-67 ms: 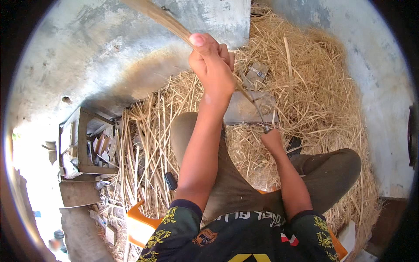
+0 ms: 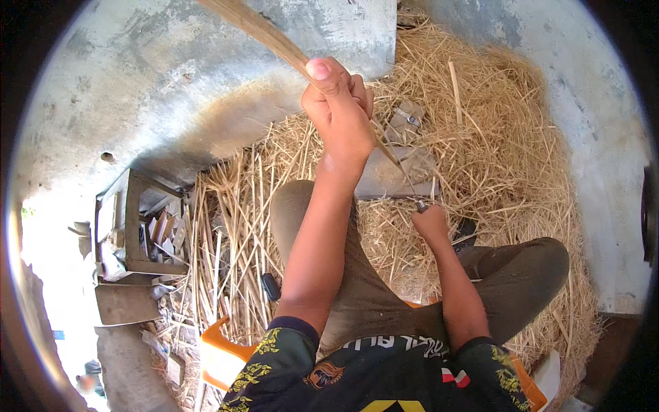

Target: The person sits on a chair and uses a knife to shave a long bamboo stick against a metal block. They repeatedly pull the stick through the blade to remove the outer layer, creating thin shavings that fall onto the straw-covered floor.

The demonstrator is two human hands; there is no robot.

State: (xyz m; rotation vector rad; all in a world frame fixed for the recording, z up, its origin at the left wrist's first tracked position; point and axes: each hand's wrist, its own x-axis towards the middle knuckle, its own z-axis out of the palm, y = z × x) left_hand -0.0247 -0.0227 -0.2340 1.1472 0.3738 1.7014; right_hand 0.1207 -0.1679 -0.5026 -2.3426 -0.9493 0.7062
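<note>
My left hand (image 2: 340,110) is raised, its fingers closed round a long pale wooden strip (image 2: 264,38) that looks like split bamboo, with the thumb lying along it. The strip slants from the upper left down past the fist, and its lower part points toward my right hand (image 2: 431,223). That hand is closed on the dark handle of a knife (image 2: 421,205), whose thin blade is hard to make out. The blade reaches up to about the strip's lower end; whether they touch I cannot tell. A grey flat board (image 2: 384,172) lies in the straw beyond my right hand.
Straw-like shavings (image 2: 494,137) heap up along the right wall. Long strips (image 2: 230,254) lie in a pile left of my legs, with a dark oblong object (image 2: 270,286) on them. A wooden box frame (image 2: 156,265) stands at the left. An orange chair (image 2: 218,357) is under me.
My left hand has shifted slightly right and down with the strip. The right hand stays nearly in place, still gripping the knife.
</note>
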